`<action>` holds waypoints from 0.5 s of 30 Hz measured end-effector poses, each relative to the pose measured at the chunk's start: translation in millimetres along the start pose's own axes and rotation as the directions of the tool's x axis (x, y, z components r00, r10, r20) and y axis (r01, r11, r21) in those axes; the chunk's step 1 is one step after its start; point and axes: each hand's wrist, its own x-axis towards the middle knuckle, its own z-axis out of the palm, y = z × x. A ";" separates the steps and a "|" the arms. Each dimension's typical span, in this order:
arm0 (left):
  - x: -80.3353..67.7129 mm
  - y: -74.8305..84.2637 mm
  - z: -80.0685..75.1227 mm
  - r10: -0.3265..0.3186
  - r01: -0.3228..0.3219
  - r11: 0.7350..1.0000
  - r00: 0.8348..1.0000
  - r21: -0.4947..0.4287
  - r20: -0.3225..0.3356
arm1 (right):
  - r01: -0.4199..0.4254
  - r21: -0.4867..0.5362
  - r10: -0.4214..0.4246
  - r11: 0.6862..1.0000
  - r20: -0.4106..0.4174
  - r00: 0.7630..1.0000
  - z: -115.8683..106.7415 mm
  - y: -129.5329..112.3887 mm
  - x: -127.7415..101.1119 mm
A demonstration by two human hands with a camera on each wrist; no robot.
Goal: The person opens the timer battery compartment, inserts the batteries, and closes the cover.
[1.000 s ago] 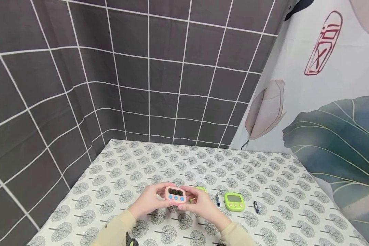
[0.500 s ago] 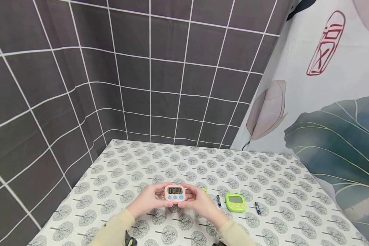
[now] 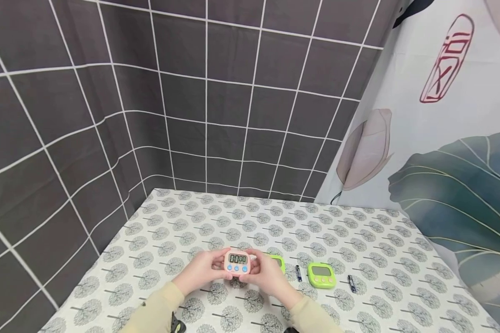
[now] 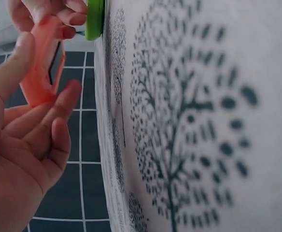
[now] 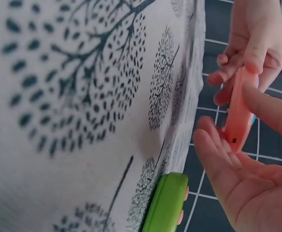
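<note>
- Since the earlier frames, the pink timer (image 3: 237, 262) has turned from a tilted pose to face the head camera squarely, and its display now reads a row of zeros; both hands have kept their hold throughout
- Left hand (image 3: 203, 269): fingers curled round the left edge of the pink timer, thumb on the front, the other fingers behind, as the left wrist view confirms (image 4: 42, 63)
- Right hand (image 3: 263, 273): fingers grasp the right edge in the same pinch; the right wrist view shows the thin pink body edge-on between thumb and fingertips (image 5: 240, 108)
- Location: the pink timer is held clear of the bench (image 3: 171, 231), just above its near part, screen towards the person
- Nearby items on the bench: one green timer (image 3: 321, 274) lying flat to the right; a second green timer (image 3: 278, 262) partly hidden behind the right hand; one battery (image 3: 298, 273) between the two green timers and another battery (image 3: 352, 283) further right
- Step in hand, as judged: inspection of the powered display, buttons not yet pressed
- Next move, as judged: a thumb must shift onto one of the three blue buttons while the opposite hand steadies the casing, since pressure on so thin a body could twist it out of the pinch
</note>
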 end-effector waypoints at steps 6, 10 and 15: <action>0.7 3.4 1.6 -0.043 0.043 0.997 0.999 0.071 -0.006 | -0.005 -0.084 0.007 0.996 0.027 1.000 1.4 -2.3 2.7; 0.8 4.0 2.4 -0.078 0.079 0.992 0.997 0.097 -0.010 | 0.004 -0.139 -0.002 0.990 0.020 1.000 2.8 -3.8 5.4; 2.0 3.5 2.7 -0.099 0.100 0.990 0.995 0.100 -0.016 | -0.008 -0.181 0.010 0.983 0.011 1.000 6.5 -2.4 9.4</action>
